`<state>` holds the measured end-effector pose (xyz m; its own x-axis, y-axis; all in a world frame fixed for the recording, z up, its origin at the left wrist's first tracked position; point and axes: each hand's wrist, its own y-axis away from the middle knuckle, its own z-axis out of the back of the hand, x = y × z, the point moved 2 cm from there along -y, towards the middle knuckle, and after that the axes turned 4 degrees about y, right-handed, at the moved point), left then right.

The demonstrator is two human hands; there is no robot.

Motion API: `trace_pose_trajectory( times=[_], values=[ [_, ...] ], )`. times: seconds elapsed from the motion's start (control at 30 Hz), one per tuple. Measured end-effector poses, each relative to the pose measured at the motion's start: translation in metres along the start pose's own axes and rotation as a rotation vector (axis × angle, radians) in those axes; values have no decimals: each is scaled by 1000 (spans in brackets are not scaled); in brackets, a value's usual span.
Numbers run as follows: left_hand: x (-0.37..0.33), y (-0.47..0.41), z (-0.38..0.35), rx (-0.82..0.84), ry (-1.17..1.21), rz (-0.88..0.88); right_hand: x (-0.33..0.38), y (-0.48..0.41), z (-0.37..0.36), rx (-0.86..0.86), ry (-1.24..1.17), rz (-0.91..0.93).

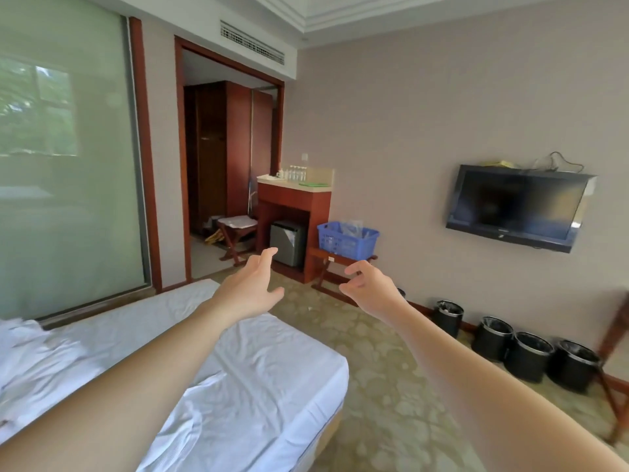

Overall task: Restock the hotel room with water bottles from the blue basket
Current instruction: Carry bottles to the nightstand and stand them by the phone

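We hold both arms out ahead of us, and both hands are empty. Our left hand (250, 291), at the middle of the frame, has its fingers straight and spread. Our right hand (369, 284), just right of centre, has its fingers loosely hooked toward the thumb around nothing. The blue basket (340, 243) sits a little above and between the two hands in the picture, on a wooden folding rack (340, 257) against the far wall. We judge it well apart from us across the carpet, not within reach. Its long axis runs along that wall, from left to slightly lower right in the frame. Its open mouth faces up and a long side faces us. Something clear and crinkled shows above its rim, but we cannot tell whether that is bottles or plastic wrap. The right hand lies almost directly under the basket's right half, so we take it as the nearer one, with the left hand off toward the small fridge (287, 241). To the upper left of the basket, a row of small water bottles (296, 172) stands upright on the cabinet counter (316, 187). The coming move looks to us like a walk forward and slightly right, past the corner of the bed (258, 369).
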<state>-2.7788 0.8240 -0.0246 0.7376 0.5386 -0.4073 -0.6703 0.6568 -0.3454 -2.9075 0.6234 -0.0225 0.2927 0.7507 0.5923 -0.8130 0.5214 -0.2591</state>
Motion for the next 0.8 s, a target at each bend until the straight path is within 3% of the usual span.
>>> trace_pose_trajectory(
  times=[0.2,0.8],
  values=[
    [-43,-37,-36,117,14,-62,-45,-12,25,-20,37,-41],
    [-103,-105,-100,207,36,-169,-123,-33,66,-62,6,-130]
  ],
)
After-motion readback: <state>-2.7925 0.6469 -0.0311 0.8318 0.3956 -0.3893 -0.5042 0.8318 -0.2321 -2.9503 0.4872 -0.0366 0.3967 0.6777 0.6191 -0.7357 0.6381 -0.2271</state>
